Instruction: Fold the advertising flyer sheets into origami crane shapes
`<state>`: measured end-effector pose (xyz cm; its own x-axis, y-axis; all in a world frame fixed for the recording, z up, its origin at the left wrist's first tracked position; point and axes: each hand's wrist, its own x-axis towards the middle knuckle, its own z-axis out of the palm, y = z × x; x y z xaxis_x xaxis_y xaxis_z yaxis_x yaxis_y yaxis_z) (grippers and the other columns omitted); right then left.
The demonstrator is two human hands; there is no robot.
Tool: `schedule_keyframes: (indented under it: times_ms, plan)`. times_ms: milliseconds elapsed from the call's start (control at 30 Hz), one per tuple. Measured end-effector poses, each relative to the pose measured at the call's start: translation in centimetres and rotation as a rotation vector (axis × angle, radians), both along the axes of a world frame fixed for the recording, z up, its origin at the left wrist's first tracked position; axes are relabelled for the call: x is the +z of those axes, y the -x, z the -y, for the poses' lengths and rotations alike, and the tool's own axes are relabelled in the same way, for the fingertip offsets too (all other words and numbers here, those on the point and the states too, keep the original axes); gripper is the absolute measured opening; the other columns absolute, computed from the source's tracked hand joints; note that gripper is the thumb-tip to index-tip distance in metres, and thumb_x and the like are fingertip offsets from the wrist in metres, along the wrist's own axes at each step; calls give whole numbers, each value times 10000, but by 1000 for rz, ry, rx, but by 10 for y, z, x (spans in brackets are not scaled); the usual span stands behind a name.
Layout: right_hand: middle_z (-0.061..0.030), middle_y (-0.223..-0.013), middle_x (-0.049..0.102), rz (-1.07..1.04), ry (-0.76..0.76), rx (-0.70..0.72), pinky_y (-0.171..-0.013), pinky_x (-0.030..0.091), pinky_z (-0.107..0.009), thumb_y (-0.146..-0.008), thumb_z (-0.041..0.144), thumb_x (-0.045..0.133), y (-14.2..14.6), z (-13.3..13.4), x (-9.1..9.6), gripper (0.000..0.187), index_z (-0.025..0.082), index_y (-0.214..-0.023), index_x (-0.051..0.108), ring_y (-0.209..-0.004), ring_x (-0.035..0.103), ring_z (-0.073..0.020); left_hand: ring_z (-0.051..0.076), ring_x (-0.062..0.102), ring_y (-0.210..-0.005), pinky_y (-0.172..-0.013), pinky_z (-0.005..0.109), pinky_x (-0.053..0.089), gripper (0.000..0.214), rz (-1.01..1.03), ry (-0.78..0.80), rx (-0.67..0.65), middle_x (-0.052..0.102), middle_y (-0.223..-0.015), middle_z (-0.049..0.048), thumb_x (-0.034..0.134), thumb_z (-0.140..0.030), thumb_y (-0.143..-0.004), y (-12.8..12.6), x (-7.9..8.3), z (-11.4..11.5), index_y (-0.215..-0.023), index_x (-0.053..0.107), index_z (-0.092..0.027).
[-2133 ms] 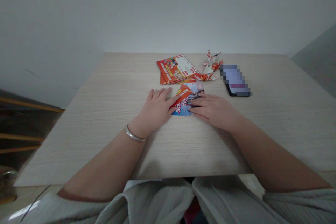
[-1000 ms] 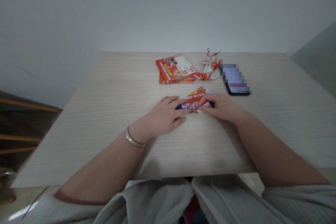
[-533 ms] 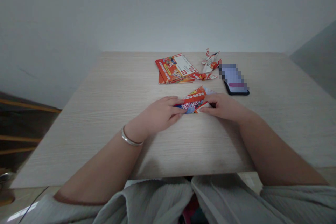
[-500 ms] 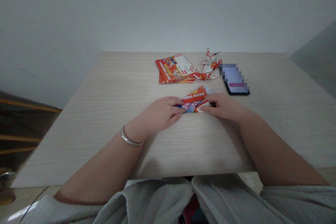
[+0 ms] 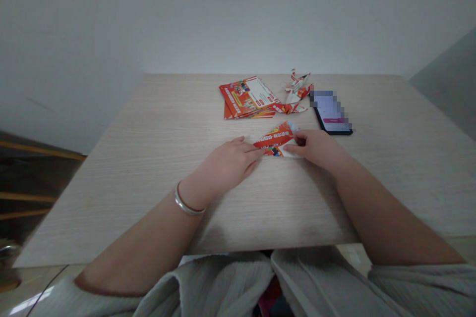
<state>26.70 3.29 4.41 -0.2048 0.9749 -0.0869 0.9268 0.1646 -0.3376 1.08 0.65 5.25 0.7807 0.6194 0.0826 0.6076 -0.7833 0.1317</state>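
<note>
A small folded sheet of red, white and blue printed paper [image 5: 275, 138] lies on the light wooden table [image 5: 156, 129] between my hands. My left hand [image 5: 226, 163], with a silver bangle at the wrist, lies flat with its fingers stretched out, the fingertips pressing the paper's left end. My right hand [image 5: 316, 146] is closed in a pinch on the paper's right end, thumb below and fingers curled over the edge.
A stack of orange-red printed leaflets [image 5: 247, 98] lies further back. A folded paper figure [image 5: 298, 90] stands beside it. A dark phone [image 5: 330, 114] with a lit screen lies right of these. A white wall rises behind the table.
The flat paper was folded over into a narrower shape. My left hand went from curled fingers to flat fingers on the fold, and my right hand shifted to pinch the right end.
</note>
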Motion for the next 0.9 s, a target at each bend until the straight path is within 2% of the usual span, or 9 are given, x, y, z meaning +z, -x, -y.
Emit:
schedule_keyframes:
  times_ms: [167, 300, 500, 667, 900]
  plan:
    - [-7, -612, 580, 18, 38, -65, -532, 291, -310, -862, 453, 668, 0, -1, 3, 361, 231, -612, 532, -568, 498, -157, 279, 651, -1194, -1105, 469, 490, 395, -57, -33, 15, 672, -1361, 128, 466, -306, -1034, 0, -5, 1, -1324, 658, -118]
    - [-15, -665, 623, -5, 22, -69, -551, 315, -308, -868, 420, 664, 0, -1, 2, 296, 229, -666, 563, -606, 532, -167, 284, 629, -1232, -1073, 440, 509, 441, -70, -26, 18, 637, -1410, 139, 473, -352, -1033, -1, -5, 2, -1373, 614, -108]
    - [-19, -687, 648, -27, -35, -20, -566, 345, -303, -879, 366, 622, -2, -1, -4, 234, 229, -697, 568, -623, 553, -168, 255, 631, -1240, -1080, 405, 501, 430, -61, 12, 46, 659, -1373, 138, 487, -333, -1031, -2, -4, 4, -1397, 580, -126]
    - [-31, -712, 664, 14, -32, 11, -570, 357, -303, -886, 356, 603, -2, -2, -4, 222, 230, -710, 551, -630, 563, -169, 262, 589, -1302, -1131, 408, 465, 439, -82, 17, 50, 600, -1454, 156, 483, -289, -1032, -3, -6, 5, -1418, 560, -95]
    - [-50, -754, 686, 123, 10, -25, -557, 340, -306, -899, 401, 574, -2, 0, 0, 234, 228, -742, 555, -646, 569, -180, 289, 555, -1325, -1140, 437, 458, 470, -105, 17, 64, 545, -1499, 190, 473, -307, -1038, -7, -6, 8, -1432, 545, -60]
